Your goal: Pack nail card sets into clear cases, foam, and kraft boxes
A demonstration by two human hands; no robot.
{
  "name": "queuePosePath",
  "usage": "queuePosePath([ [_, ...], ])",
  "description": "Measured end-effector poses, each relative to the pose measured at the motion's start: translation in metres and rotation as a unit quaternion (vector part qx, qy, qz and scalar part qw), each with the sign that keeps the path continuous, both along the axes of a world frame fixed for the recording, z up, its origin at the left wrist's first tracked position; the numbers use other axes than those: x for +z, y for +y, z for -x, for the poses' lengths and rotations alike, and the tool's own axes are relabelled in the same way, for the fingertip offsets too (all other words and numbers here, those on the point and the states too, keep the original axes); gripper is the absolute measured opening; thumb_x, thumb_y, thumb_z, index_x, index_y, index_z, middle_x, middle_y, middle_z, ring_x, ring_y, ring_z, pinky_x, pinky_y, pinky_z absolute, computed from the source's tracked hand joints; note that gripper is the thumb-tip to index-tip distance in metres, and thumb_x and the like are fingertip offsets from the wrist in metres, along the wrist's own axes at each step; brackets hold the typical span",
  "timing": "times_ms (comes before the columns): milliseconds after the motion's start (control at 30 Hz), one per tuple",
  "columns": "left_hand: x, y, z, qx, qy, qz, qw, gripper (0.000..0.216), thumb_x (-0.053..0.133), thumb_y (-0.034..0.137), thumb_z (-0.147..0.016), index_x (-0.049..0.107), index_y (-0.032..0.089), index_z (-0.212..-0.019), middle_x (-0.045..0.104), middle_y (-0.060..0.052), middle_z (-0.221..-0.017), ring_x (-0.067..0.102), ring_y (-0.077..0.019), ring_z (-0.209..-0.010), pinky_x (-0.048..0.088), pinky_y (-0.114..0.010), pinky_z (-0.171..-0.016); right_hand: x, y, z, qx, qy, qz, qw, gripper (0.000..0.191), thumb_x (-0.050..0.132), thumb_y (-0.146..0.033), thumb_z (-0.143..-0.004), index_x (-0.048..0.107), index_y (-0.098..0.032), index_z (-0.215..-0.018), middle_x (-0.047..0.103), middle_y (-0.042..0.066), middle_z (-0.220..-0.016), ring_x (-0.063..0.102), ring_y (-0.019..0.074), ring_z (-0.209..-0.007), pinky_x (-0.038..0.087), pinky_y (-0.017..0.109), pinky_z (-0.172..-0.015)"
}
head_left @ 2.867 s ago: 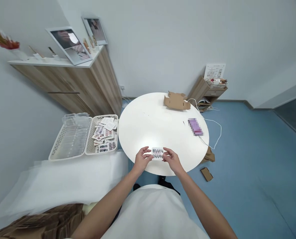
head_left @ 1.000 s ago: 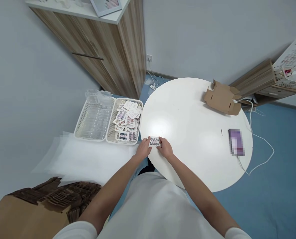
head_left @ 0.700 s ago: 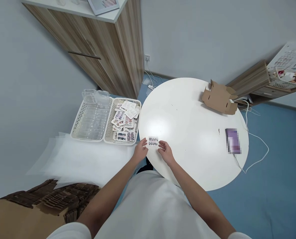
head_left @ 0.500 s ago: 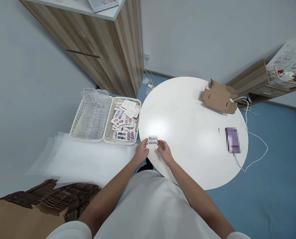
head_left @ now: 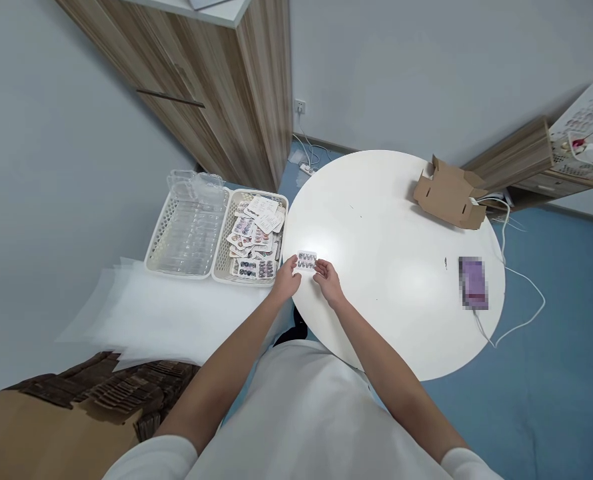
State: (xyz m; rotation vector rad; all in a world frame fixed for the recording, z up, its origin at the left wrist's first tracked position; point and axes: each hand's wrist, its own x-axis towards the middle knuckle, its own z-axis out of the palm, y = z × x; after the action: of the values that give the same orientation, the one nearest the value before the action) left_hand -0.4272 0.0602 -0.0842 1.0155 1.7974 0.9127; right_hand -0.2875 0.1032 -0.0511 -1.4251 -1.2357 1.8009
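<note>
A small white card of press-on nails (head_left: 306, 261), set with two rows of dark glittery nails, is over the near left edge of the round white table (head_left: 376, 227). My left hand (head_left: 286, 279) grips its left edge between thumb and fingers. On the opposite edge, my right hand (head_left: 329, 283) holds it with curled fingers. Left of my hands, a white basket (head_left: 249, 281) is piled with similar nail cards (head_left: 256, 230). Beside that basket, a second white basket (head_left: 151, 257) contains stacked clear plastic cases (head_left: 191, 227).
An unfolded cardboard box (head_left: 449, 197) and a pixelated purple device (head_left: 474, 283) with a white cable lie on the table's right side. White sheets (head_left: 176, 307) are stacked below the baskets, above folded brown cardboard (head_left: 111, 393). A wood-grain cabinet (head_left: 216, 93) stands behind.
Both hands have moved slightly forward with the nail card, farther over the table. The whole view has shifted a little; the baskets and box stay in place.
</note>
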Motion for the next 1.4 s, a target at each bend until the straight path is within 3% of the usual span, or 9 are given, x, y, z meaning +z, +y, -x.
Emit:
queuePosePath([
  [433, 0.016, -0.005, -0.007, 0.028, -0.044, -0.031, 0.998, 0.062, 0.044, 0.006, -0.067, 0.034, 0.018, -0.128, 0.044, -0.008, -0.127, 0.044, -0.0174, -0.113, 0.035, -0.033, -0.098, 0.006, -0.003, -0.012, 0.008, 0.028, -0.028, 0.999, 0.046, 0.053, -0.020, -0.065, 0.045, -0.025, -0.111, 0.045, 0.005, -0.124, 0.044, 0.0191, -0.112, 0.034, 0.039, -0.095],
  [600, 0.030, -0.039, -0.015, 0.072, -0.066, -0.042, 0.994, 0.058, 0.046, 0.008, -0.068, 0.039, 0.020, -0.124, 0.046, -0.007, -0.125, 0.045, -0.0177, -0.113, 0.035, -0.034, -0.097, 0.016, -0.021, -0.041, 0.034, 0.045, -0.039, 0.998, 0.043, 0.054, -0.024, -0.067, 0.047, -0.025, -0.110, 0.046, 0.005, -0.123, 0.044, 0.0200, -0.112, 0.034, 0.040, -0.095],
  [800, 0.040, -0.096, -0.023, 0.156, -0.010, 0.008, 0.988, 0.045, 0.049, 0.014, -0.071, 0.046, 0.020, -0.115, 0.052, -0.008, -0.117, 0.050, -0.0185, -0.106, 0.040, -0.034, -0.091, 0.010, -0.039, -0.058, 0.102, 0.035, -0.028, 0.994, 0.038, 0.053, -0.026, -0.069, 0.049, -0.024, -0.107, 0.050, 0.006, -0.119, 0.046, 0.0190, -0.110, 0.036, 0.039, -0.093],
  [933, 0.056, -0.119, -0.015, 0.179, 0.020, 0.029, 0.983, 0.039, 0.051, 0.021, -0.072, 0.048, 0.020, -0.112, 0.049, -0.009, -0.118, 0.056, -0.0166, -0.094, 0.047, -0.031, -0.080, 0.017, -0.040, -0.032, 0.221, 0.009, -0.025, 0.975, 0.034, 0.054, -0.026, -0.067, 0.052, -0.022, -0.101, 0.056, 0.006, -0.107, 0.054, 0.0166, -0.094, 0.042, 0.036, -0.085],
  [1067, 0.078, -0.129, 0.015, 0.161, 0.031, 0.025, 0.986, 0.038, 0.053, 0.025, -0.072, 0.050, 0.021, -0.110, 0.049, -0.009, -0.118, 0.060, -0.0137, -0.081, 0.049, -0.029, -0.074, 0.031, -0.033, 0.012, 0.333, 0.001, -0.029, 0.942, 0.030, 0.055, -0.025, -0.066, 0.056, -0.019, -0.095, 0.060, 0.005, -0.095, 0.057, 0.0140, -0.075, 0.045, 0.034, -0.075],
  [1233, 0.093, -0.132, 0.079, 0.199, 0.054, 0.007, 0.979, 0.039, 0.056, 0.025, -0.070, 0.052, 0.020, -0.108, 0.053, -0.008, -0.116, 0.061, -0.0151, -0.082, 0.050, -0.029, -0.071, 0.039, -0.023, 0.082, 0.330, 0.011, -0.064, 0.942, 0.028, 0.055, -0.025, -0.065, 0.056, -0.018, -0.092, 0.061, 0.003, -0.085, 0.057, 0.0124, -0.069, 0.046, 0.032, -0.071],
  [1400, 0.090, -0.115, 0.145, 0.226, 0.073, -0.005, 0.971, 0.037, 0.057, 0.026, -0.070, 0.053, 0.018, -0.106, 0.056, -0.009, -0.112, 0.060, -0.0174, -0.088, 0.049, -0.029, -0.072, 0.040, -0.015, 0.148, 0.329, -0.002, -0.080, 0.941, 0.028, 0.057, -0.026, -0.064, 0.056, -0.018, -0.092, 0.061, 0.004, -0.086, 0.057, 0.0134, -0.073, 0.047, 0.031, -0.070],
])
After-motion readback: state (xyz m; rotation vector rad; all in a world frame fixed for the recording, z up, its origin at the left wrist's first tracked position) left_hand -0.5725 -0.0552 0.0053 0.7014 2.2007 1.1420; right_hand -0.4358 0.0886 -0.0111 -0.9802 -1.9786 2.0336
